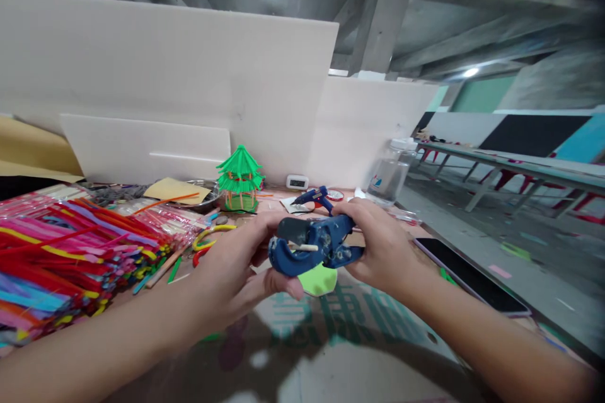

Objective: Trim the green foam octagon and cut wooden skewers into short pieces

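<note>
Both my hands hold a dark blue cutter tool over the table. A thin pale wooden stick lies across its jaw. My right hand is closed round the tool's handles. My left hand is closed at the tool's head, fingers at the stick and on a light green foam piece under the tool.
A heap of coloured pipe cleaners and strips fills the left. A small green pavilion model, a blue glue gun, a small digital clock and a clear jar stand behind. A phone lies at right. White boards back the table.
</note>
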Tool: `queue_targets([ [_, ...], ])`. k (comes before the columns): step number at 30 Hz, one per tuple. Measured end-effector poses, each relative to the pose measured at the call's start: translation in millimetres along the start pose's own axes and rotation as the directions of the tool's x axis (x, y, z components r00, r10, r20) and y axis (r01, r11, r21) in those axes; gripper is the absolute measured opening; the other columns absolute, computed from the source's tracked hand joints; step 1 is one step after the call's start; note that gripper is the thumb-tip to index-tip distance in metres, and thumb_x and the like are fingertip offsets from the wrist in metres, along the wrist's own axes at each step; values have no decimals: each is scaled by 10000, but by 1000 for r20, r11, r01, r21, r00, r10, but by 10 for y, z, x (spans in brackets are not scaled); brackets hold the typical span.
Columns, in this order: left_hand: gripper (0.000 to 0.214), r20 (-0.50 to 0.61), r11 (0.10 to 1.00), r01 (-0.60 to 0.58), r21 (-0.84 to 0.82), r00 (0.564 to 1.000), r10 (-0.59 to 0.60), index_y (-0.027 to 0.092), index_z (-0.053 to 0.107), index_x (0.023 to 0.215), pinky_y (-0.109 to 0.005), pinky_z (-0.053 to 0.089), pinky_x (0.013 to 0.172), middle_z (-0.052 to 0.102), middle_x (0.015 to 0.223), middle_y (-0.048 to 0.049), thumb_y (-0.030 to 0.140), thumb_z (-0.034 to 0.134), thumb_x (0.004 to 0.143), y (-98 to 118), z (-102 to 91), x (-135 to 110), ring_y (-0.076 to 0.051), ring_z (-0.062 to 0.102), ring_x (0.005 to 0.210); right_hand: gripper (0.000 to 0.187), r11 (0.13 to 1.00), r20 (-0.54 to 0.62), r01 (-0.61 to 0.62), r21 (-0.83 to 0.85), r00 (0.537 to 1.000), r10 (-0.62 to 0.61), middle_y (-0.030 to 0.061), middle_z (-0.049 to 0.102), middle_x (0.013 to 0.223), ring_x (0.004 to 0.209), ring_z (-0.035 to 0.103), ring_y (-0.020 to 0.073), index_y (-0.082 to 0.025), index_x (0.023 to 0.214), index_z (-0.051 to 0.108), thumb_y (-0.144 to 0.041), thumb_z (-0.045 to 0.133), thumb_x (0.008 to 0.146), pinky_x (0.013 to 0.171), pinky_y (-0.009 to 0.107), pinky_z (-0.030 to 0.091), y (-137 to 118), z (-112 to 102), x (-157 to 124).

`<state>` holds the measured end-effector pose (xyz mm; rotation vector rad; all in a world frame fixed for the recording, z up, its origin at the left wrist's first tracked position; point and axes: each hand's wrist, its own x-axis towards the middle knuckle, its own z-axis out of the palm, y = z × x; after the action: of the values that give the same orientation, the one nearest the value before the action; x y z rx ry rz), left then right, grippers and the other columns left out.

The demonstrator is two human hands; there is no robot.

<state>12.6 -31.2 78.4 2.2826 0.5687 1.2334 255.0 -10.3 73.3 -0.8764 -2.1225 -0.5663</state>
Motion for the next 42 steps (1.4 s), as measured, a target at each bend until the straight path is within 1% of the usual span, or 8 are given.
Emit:
queue_targets([
  [5, 228, -6, 964, -100, 246, 994, 105, 211, 510, 1100, -246, 483, 736, 640, 962, -44, 119, 469, 896, -112, -27, -46, -154, 603, 843, 358, 999, 32, -36, 14, 999, 35, 116, 668, 987, 897, 638, 259, -184, 1063, 540, -198, 579, 707, 761, 383, 508, -18, 2, -10],
  [10, 190, 39, 947, -2, 321, 999, -11, 184, 532, 764, -203, 401, 579, 569, 678, 20, 98, 411, 881, -132, -34, -28, -106, 509, 607, 247, 999, 75, -16, -30, 997, 18, 107, 697, 951, 837, 651, 252, -182, 966, 564, -225, 585, 723, 712, 356, 499, -14, -19, -9],
  [20, 255, 2, 965, 63, 255, 998, -65, 185, 450, 659, -187, 334, 497, 455, 583, 45, 165, 383, 905, -155, 68, 0, -92, 417, 527, 209, 995, 224, -69, -76, 971, 85, 69, 698, 809, 713, 649, 221, -182, 897, 597, -174, 557, 692, 608, 291, 440, 20, -9, -32],
  [33, 236, -5, 979, 97, 177, 995, -98, 180, 450, 694, -190, 313, 490, 422, 595, 51, 167, 380, 919, -278, 76, 16, -82, 380, 520, 99, 987, 153, -2, -158, 988, 26, 23, 641, 618, 578, 613, 186, -206, 780, 549, -147, 519, 706, 510, 256, 374, 45, 57, -91],
  [36, 258, 0, 970, 148, 192, 989, -151, 178, 459, 696, -197, 315, 501, 426, 601, 48, 185, 366, 936, -310, 65, 23, -87, 385, 531, 116, 987, 155, -18, -157, 987, 42, 57, 668, 714, 664, 633, 218, -194, 814, 556, -156, 543, 705, 568, 285, 418, 71, 78, -74],
  [38, 273, 3, 957, 171, 235, 984, -177, 174, 491, 717, -201, 326, 517, 468, 625, 39, 242, 375, 955, -307, 37, 42, -96, 421, 561, 170, 994, 154, -93, -62, 983, 102, 82, 678, 835, 766, 638, 241, -184, 879, 564, -179, 582, 710, 641, 315, 453, 78, 77, -34],
  [40, 296, 23, 940, 195, 281, 978, -209, 177, 532, 775, -207, 341, 532, 516, 658, 28, 319, 365, 974, -288, -17, 76, -110, 467, 592, 174, 955, 186, -256, 154, 956, 226, 76, 660, 868, 791, 626, 236, -187, 912, 559, -254, 609, 759, 672, 332, 471, 79, 67, 17],
  [42, 320, 61, 915, 220, 338, 965, -255, 186, 573, 856, -219, 371, 566, 577, 715, 11, 377, 348, 980, -275, -94, 119, -135, 523, 644, 202, 779, 294, -435, 452, 897, 331, 54, 630, 816, 748, 613, 214, -193, 914, 551, -364, 595, 816, 668, 338, 486, 78, 53, 63],
])
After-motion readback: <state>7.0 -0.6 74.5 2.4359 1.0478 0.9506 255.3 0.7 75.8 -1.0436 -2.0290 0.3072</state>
